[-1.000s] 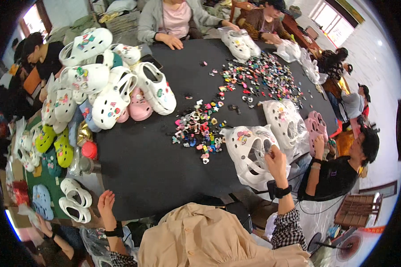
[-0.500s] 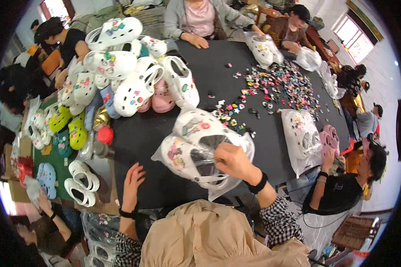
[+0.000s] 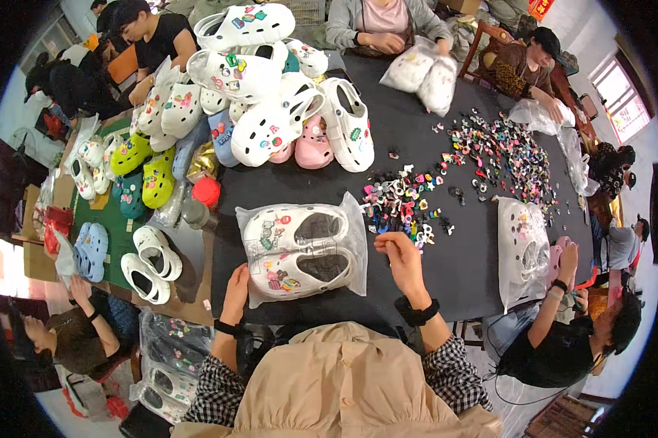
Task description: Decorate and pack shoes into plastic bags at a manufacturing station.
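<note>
A clear plastic bag (image 3: 356,219) lies flat on the black table in front of me. Inside it is a pair of white clogs (image 3: 292,237) with colourful charms on their uppers. My left hand (image 3: 235,292) rests along the bag's left edge, its fingers stretched out and not closed on it. Just off the bag's right side hovers my right hand (image 3: 403,264), fingers loosely bent and apart, holding nothing. Small loose shoe charms (image 3: 402,201) are heaped beyond it.
A tall pile of white clogs (image 3: 271,131) rises at the back left, with a red-lidded jar (image 3: 195,212) nearby. Another bagged pair (image 3: 522,248) lies at right. More charms (image 3: 508,157) spread across the far right. Several people sit around the table.
The bagged clogs have come down onto the table and turned level. My right hand has let go of the bag and moved right; my left hand has come to its left edge.
</note>
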